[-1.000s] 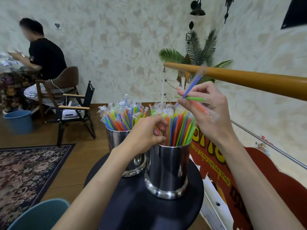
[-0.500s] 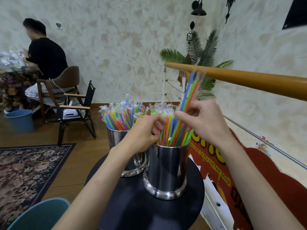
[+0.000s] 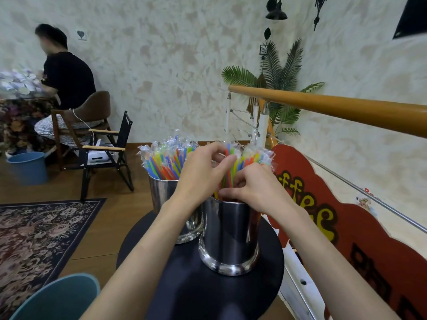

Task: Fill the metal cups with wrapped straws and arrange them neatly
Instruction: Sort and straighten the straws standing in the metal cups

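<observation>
Steel cup nearest the camera, a shiny metal cylinder (image 3: 228, 236), is where both hands now work. A second ago the right hand (image 3: 258, 190) was up high with a few wrapped straws, blue, green and red; now it is down at the rim and that batch stands in the colourful plastic-wrapped straw bundle (image 3: 245, 162). Its fingers are curled among the straws, pinching them. Left hand (image 3: 203, 172) sits on the same bundle as before, thumb and fingers curled into the tops.

Read: insertion done, this is the tidying step, near cup looks close to full.

Counts:
- metal cups: 2, both on the round black side table (image 3: 189, 289); second steel cup (image 3: 161, 192) just behind-left, touching or nearly so, packed with its own wrapped straws (image 3: 161, 158)
- straws: too many to count
- hands: 2, none free.
</observation>
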Motion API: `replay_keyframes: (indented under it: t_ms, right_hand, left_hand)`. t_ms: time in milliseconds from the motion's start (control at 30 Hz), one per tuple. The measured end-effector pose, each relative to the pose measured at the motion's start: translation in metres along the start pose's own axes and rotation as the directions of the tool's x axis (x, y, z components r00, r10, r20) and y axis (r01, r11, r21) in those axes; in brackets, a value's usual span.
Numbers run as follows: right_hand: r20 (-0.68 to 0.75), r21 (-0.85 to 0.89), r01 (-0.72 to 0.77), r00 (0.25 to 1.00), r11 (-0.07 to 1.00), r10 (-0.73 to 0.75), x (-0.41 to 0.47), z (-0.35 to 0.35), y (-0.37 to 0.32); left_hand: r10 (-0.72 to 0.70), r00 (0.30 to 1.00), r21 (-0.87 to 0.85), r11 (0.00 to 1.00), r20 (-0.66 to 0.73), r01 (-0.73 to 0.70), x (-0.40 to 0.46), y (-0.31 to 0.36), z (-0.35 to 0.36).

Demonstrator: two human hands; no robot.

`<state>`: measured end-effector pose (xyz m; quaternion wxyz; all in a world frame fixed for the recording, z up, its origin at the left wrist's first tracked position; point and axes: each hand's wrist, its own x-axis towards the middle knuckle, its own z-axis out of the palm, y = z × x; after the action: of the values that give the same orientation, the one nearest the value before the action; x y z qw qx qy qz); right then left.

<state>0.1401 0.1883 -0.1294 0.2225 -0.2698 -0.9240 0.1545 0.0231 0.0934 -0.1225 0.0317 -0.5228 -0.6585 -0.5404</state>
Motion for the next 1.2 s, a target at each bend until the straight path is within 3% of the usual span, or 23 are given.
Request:
replay_keyframes:
  t_ms: [100,233,400,533,633,833,1200]
  right_hand:
    - [-0.026,0.11,0.029,0.999,0.993,-0.027,-0.004,-0.006,0.003]
    - [-0.175,0.334,0.057,0.985,0.941,0.003,-0.012,-0.02,0.01]
    - [-0.322,0.308,0.079,0.946,0.948,0.026,-0.019,-0.035,0.031]
    - [-0.233,0.298,-0.049,0.965,0.953,0.123,-0.021,-0.04,0.05]
    - [-0.173,0.273,-0.143,0.966,0.951,0.194,-0.019,-0.037,0.055]
    - [-0.006,0.328,-0.242,0.966,0.913,0.258,-0.014,-0.024,0.055]
    - [-0.08,0.361,-0.163,0.976,0.918,0.204,-0.015,-0.021,0.053]
  left_hand:
    - [-0.002,0.999,0.105,0.994,-0.035,0.006,0.002,-0.007,0.003]
    - [-0.005,1.0,0.27,0.963,0.001,0.005,-0.001,-0.014,0.004]
    - [-0.055,0.998,0.522,0.852,0.006,0.044,-0.006,-0.018,0.004]
    - [-0.034,0.999,0.579,0.814,-0.028,0.044,-0.008,-0.014,0.005]
    - [-0.011,0.999,0.575,0.818,-0.036,0.03,-0.009,-0.012,0.006]
    - [0.122,0.976,0.449,0.872,0.183,-0.194,-0.006,-0.009,0.014]
    - [-0.046,0.999,0.394,0.918,-0.012,0.047,-0.004,-0.007,0.034]
